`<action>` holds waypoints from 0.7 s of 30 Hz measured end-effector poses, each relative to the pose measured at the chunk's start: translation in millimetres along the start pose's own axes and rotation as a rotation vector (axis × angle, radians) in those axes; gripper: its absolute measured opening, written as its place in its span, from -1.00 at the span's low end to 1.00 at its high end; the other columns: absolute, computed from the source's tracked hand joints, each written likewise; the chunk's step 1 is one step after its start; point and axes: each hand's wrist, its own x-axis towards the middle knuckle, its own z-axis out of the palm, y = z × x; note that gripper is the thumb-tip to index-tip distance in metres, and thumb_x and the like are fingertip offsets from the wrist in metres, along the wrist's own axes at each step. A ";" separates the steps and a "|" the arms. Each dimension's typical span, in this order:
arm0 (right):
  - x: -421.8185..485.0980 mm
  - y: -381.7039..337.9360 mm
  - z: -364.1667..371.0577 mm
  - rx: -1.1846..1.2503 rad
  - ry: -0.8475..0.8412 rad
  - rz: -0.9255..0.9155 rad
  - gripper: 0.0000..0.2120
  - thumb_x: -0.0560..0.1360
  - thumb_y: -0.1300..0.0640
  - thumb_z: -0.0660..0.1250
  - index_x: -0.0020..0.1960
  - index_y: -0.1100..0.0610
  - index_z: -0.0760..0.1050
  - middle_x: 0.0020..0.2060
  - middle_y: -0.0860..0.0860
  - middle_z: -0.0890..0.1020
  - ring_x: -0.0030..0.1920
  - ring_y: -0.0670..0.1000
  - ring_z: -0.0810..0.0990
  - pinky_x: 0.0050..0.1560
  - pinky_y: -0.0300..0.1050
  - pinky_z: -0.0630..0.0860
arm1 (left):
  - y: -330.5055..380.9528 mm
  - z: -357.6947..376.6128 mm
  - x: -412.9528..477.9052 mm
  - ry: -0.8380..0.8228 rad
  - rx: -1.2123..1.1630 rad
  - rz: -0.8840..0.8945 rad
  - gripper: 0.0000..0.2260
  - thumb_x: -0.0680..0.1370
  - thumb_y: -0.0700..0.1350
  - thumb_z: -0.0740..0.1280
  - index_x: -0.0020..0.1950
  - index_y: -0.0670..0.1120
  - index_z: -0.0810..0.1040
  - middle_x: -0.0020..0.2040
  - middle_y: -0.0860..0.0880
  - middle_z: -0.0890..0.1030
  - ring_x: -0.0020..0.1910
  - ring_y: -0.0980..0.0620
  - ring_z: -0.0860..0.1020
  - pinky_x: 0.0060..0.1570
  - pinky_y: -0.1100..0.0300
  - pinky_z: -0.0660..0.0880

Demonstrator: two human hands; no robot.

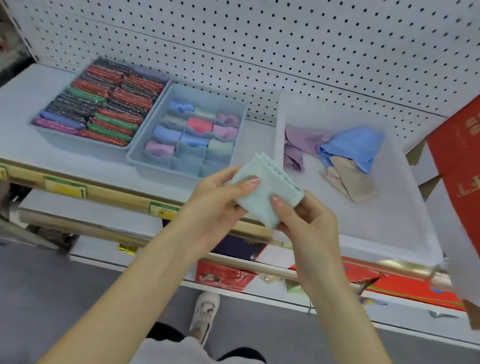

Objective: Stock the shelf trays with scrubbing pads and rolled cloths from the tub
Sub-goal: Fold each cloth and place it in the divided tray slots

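Left hand: my left hand (219,197) grips the near-left side of the mint cloth (267,191), thumb pressed on top and fingers curled under it.
Right hand: my right hand (309,219) pinches the same cloth at its near-right corner, thumb on top, fingers closed beneath.
Mint cloth: folded into a flat square with a scalloped far edge. I hold it in the air over the shelf's front edge, and from here it sits between the divided tray and the tub.
Pad tray: the pad tray (73,135) stands at the left on the shelf (7,113). It is packed with scrubbing pads (107,101) in red, green, dark, blue and purple, laid in rows.
Divided tray: the divided tray (136,158) touches the pad tray's right side. Rolled cloths (200,125) in blue, pink, red, lilac and pale green sit one to a compartment in the rows towards the back.
Tub: the white tub (378,221) is to the right, apart from the divided tray. Loose cloths (353,147) lie at its far end, purple at left and blue overlapping beige at right.
Backdrop: a white pegboard (249,33) rises behind the shelf.
Right edge: a red bag (479,167) with gold lettering.
Below: yellow-green price labels (65,186) on the shelf rail, and one pale shoe (204,312) on the grey floor.
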 end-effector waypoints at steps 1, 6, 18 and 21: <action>-5.9 0.7 -0.5 -0.020 -0.012 -0.017 -0.85 0.46 0.27 0.38 0.03 0.21 0.59 -0.12 0.04 0.71 -0.11 -0.03 0.66 -0.16 -0.16 0.60 | -1.9 -0.5 -8.5 -0.001 -0.039 -0.017 -0.64 0.49 -0.27 0.30 0.27 -0.34 0.46 0.15 -0.25 0.58 0.11 -0.09 0.57 0.12 0.12 0.54; -32.7 7.1 2.4 -0.006 -0.005 -0.013 -0.87 0.44 0.27 0.40 -0.01 0.22 0.61 -0.14 0.06 0.71 -0.15 -0.03 0.66 -0.16 -0.12 0.60 | -12.2 -0.8 -41.9 0.045 -0.055 -0.027 -0.65 0.46 -0.14 0.33 0.19 -0.30 0.53 0.08 -0.20 0.65 0.03 -0.04 0.64 -0.01 0.16 0.60; -58.7 15.6 39.9 0.255 0.109 0.022 -0.73 0.61 0.01 0.16 -0.11 0.18 0.47 -0.44 0.04 0.44 -0.52 -0.06 0.34 -0.53 -0.24 0.26 | -14.2 -16.4 -83.4 -0.056 0.049 -0.077 -0.68 0.51 -0.13 0.27 0.23 -0.21 0.54 0.06 -0.13 0.64 0.01 -0.03 0.62 0.10 0.14 0.54; -50.6 13.0 48.9 0.315 0.071 0.086 -0.77 0.57 0.02 0.24 -0.15 0.17 0.47 -0.49 0.00 0.43 -0.57 -0.11 0.27 -0.56 -0.25 0.19 | -5.7 -30.7 -82.6 -0.096 0.070 -0.053 -0.67 0.51 -0.17 0.27 0.26 -0.20 0.51 0.10 -0.15 0.65 0.08 -0.07 0.63 0.10 0.11 0.57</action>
